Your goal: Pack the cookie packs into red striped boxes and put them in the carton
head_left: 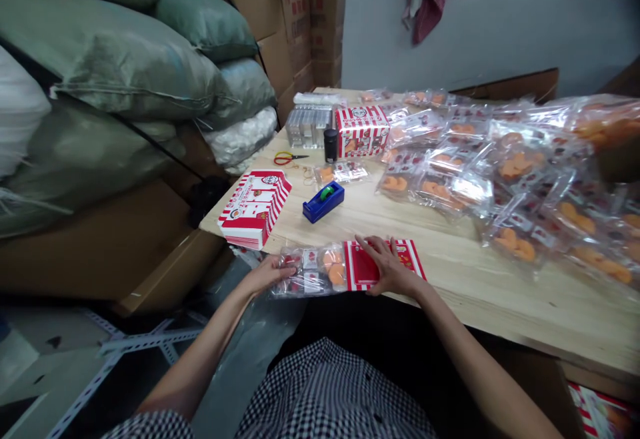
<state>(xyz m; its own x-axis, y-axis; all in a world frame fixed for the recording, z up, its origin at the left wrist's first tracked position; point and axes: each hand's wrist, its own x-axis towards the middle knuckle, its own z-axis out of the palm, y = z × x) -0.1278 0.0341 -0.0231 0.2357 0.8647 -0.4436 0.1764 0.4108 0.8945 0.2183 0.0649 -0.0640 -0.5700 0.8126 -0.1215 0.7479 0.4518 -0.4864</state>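
We work at a pale wooden surface (450, 272) and place everything by the blue tape dispenser (323, 201). A heap of clear packets (500, 159) holding orange pieces spreads to the dispenser's right and beyond it. A stack of striped cartons (255, 207), red and white, lies flat just left of the dispenser. An upright striped box (363, 131) stands beyond it. Nearer to us than the dispenser, at the front edge, a clear packet (313, 270) lies with its right end touching a striped card (363, 267). Our left hand (270, 272) has its fingers closed on the packet's left end. Our right hand (390, 269) rests flat on the card, fingers spread, gripping nothing. Scissors (290, 157) lie beyond the dispenser, to its left.
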